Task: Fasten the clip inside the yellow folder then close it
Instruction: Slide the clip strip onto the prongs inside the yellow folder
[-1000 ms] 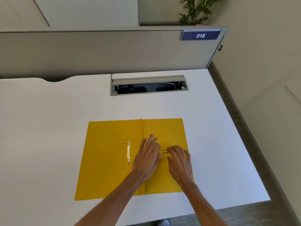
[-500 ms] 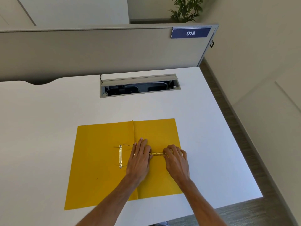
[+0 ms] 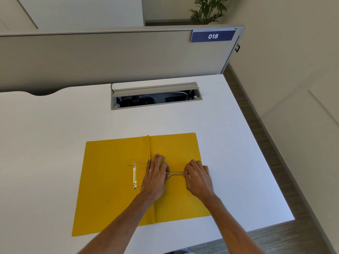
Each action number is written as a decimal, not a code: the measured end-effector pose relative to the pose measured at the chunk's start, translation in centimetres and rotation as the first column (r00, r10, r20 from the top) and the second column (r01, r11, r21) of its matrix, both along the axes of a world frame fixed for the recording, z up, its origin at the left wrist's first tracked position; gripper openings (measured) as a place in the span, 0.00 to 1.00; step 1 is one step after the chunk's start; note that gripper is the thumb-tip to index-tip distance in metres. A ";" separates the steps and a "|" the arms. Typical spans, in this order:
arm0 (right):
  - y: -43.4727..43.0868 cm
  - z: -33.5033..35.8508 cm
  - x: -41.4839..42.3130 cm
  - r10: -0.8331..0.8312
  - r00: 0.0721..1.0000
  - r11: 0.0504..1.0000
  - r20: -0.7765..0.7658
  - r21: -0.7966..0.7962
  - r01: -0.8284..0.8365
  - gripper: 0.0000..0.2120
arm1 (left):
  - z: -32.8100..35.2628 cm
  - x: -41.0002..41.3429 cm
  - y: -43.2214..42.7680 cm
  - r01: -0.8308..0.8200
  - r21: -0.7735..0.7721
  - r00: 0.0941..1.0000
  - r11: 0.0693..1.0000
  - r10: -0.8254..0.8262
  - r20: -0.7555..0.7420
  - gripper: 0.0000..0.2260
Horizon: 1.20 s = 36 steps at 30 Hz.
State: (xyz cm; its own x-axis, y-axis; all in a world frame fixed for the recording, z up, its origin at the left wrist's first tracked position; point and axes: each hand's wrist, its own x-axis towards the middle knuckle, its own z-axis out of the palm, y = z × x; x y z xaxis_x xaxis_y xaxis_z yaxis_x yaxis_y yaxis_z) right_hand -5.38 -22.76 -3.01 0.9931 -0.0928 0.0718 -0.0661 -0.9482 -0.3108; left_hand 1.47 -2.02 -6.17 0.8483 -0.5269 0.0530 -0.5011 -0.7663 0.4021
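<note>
Head view, left hand (image 3: 156, 176) and right hand (image 3: 199, 177) apparently pinching clip (image 3: 177, 173), folder (image 3: 110, 180) open

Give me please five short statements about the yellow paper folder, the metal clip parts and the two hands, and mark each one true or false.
1. The yellow paper folder lies open on the white desk. True.
2. The left hand and the right hand both rest on the gold metal clip bar. True.
3. The second gold metal strip lies on the folder's right half. False: it lies on the left half, left of the fold.
4. The blue sign reads 081. False: it reads 018.
5. The folder hangs over the desk's right edge. False: it lies wholly on the desk.
</note>
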 end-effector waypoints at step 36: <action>10.5 4.4 3.3 0.056 0.989 0.836 -0.134 0.548 0.027 0.03 | 4.9 -1.2 10.8 -0.322 -0.327 0.899 0.888 0.178 -0.401 0.20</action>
